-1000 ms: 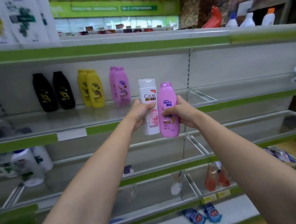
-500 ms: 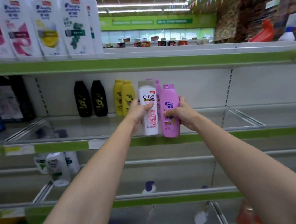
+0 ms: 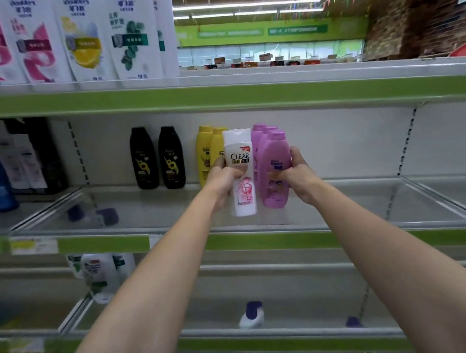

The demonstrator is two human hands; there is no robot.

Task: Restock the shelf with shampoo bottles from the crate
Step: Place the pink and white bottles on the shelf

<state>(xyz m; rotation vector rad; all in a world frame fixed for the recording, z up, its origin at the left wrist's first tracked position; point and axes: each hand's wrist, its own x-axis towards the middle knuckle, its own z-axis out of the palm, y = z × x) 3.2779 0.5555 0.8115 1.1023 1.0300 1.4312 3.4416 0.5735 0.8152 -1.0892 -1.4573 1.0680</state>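
My left hand (image 3: pixel 221 182) grips a white CLEAR shampoo bottle (image 3: pixel 242 192) upright, above the front of the middle shelf (image 3: pixel 344 210). My right hand (image 3: pixel 295 177) grips a pink shampoo bottle (image 3: pixel 273 155) right beside it, in front of two pink bottles (image 3: pixel 260 130) standing at the shelf's back. Two yellow bottles (image 3: pixel 209 150) stand just left of those, partly hidden by the white bottle and my left hand. Two black bottles (image 3: pixel 156 157) stand further left. No crate is in view.
Large white shampoo pouches (image 3: pixel 82 37) line the top shelf. Blue and dark packs (image 3: pixel 9 165) fill the bay at the left. A clear divider (image 3: pixel 441 200) bounds the bay on the right. White bottles (image 3: pixel 103 270) stand on the shelf below.
Both hands have carried their bottles forward and up over the middle shelf's edge, toward the pink bottles at the back. The view has tilted upward, showing the top shelf.
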